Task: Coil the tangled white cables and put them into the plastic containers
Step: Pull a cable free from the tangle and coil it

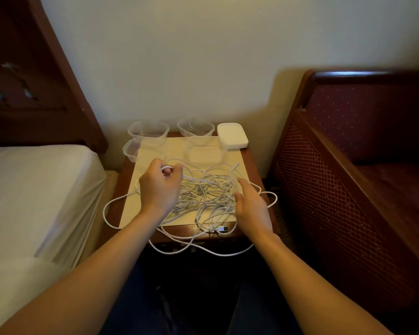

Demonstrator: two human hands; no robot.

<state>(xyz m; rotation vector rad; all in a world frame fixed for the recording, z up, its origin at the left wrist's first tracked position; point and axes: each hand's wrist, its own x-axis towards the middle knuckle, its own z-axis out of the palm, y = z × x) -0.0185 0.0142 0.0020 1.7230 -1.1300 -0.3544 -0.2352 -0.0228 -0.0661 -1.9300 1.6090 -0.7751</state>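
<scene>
A tangle of white cables point(205, 192) lies on a cream mat on the small wooden table point(249, 160), with loops hanging over the front and left edges. My left hand point(160, 187) pinches a cable loop at the tangle's left side, fingers curled. My right hand point(249, 204) hovers at the tangle's right edge, fingers relaxed and spread. Several clear plastic containers stand at the back: one at back left point(148, 130), one left front point(131, 149), one back centre point(196, 126), one centre point(205, 153). A USB plug point(221, 228) lies near the front edge.
A stack of white lids point(232, 135) sits at the table's back right corner. A bed with a white sheet point(34, 189) is on the left, a dark red upholstered chair point(361, 165) on the right. The wall is just behind the table.
</scene>
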